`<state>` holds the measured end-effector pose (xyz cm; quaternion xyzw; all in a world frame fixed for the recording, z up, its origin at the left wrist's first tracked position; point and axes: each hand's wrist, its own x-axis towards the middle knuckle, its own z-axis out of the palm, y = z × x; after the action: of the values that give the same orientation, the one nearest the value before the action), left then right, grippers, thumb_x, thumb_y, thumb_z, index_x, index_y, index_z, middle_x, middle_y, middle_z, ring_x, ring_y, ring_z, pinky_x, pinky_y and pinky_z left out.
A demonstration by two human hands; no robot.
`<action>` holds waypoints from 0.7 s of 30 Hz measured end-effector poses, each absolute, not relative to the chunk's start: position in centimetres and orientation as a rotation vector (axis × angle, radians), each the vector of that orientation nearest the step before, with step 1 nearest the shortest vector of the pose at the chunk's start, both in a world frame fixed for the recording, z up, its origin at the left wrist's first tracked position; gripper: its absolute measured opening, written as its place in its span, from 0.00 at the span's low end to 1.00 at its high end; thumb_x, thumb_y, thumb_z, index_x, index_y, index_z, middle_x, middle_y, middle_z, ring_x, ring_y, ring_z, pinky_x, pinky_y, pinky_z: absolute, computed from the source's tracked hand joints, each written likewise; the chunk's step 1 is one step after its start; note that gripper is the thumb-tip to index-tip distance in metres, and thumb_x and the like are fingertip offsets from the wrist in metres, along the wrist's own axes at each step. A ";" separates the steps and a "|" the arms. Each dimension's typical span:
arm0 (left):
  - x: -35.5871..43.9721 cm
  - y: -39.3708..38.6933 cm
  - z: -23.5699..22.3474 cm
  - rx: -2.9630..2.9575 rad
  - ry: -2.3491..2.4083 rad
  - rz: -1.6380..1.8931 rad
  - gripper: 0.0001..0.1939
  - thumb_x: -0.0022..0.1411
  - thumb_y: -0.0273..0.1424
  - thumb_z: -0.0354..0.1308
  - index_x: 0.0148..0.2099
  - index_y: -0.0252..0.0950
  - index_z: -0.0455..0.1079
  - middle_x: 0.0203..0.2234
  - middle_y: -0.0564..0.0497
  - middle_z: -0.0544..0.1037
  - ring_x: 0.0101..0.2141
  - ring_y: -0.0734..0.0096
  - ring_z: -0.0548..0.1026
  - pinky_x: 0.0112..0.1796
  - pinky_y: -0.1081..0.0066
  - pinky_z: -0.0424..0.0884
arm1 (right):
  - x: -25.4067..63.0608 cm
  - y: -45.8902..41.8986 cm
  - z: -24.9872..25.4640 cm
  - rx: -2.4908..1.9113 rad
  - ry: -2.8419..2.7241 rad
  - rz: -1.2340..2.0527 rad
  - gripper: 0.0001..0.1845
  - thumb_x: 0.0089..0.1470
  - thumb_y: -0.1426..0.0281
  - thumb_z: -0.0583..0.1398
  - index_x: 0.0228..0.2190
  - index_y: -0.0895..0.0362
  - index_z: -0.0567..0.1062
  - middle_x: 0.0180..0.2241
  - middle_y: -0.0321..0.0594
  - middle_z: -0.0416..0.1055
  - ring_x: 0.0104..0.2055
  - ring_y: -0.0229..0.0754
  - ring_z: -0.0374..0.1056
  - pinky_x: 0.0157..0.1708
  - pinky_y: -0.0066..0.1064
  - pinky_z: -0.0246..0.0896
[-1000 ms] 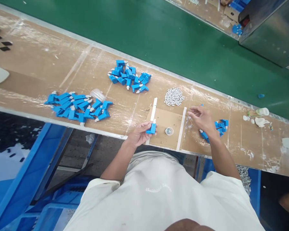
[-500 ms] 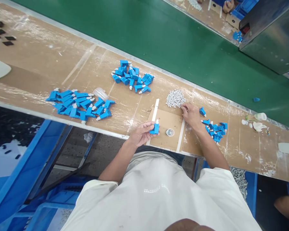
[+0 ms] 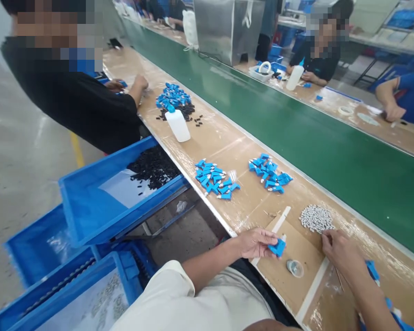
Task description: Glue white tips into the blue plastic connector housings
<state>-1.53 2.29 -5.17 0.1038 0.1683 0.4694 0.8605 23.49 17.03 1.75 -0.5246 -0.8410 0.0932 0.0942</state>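
Note:
My left hand (image 3: 258,243) is closed around a small blue plastic part (image 3: 278,248) with a white tip pointing up. It holds the part over a cardboard sheet edged with white tape (image 3: 313,289). Just right of it on the sheet stands a small clear cup (image 3: 295,268) with something dark inside. My right hand (image 3: 341,250) has its fingertips pinched together at the near edge of a pile of small grey pieces (image 3: 316,218). Whatever those fingers grip is hidden. A thin stick (image 3: 340,280) shows beneath this hand.
Piles of blue parts (image 3: 214,178) lie left and ahead, with more beyond my right forearm. A white bottle (image 3: 178,125) stands farther left, near black pieces. A green belt (image 3: 296,138) runs behind. Blue bins (image 3: 89,220) sit at left; co-workers sit nearby.
The view has swung left and up, bringing co-workers, the bottle and the bins into sight. My left hand keeps the blue part; my right hand stays at the grey pile's edge.

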 end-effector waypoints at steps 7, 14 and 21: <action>-1.8 3.1 -5.4 0.210 0.305 1.025 0.17 0.51 0.32 0.75 0.38 0.25 0.78 0.28 0.43 0.80 0.29 0.66 0.83 0.27 0.76 0.74 | 22.0 16.1 5.4 -1.808 -2.131 0.523 0.10 0.42 0.58 0.60 0.14 0.41 0.69 0.20 0.51 0.75 0.24 0.62 0.75 0.26 0.52 0.67; -2.1 2.1 0.0 0.226 0.444 1.041 0.14 0.52 0.31 0.75 0.36 0.27 0.77 0.27 0.47 0.79 0.26 0.74 0.79 0.29 0.78 0.75 | 19.4 8.0 9.0 -1.473 -1.593 1.217 0.14 0.39 0.54 0.72 0.21 0.50 0.79 0.22 0.42 0.79 0.24 0.50 0.77 0.23 0.40 0.75; -1.7 1.7 3.7 0.362 0.466 1.052 0.20 0.49 0.36 0.78 0.40 0.29 0.79 0.27 0.51 0.79 0.27 0.75 0.79 0.30 0.79 0.75 | 17.1 4.1 8.9 -1.281 -1.131 1.514 0.23 0.35 0.51 0.77 0.25 0.54 0.79 0.25 0.38 0.80 0.23 0.39 0.75 0.15 0.23 0.64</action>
<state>-1.71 1.70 3.68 0.1703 0.2191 0.4949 0.8235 17.06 4.08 8.85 -0.5102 -0.4505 0.6029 0.4162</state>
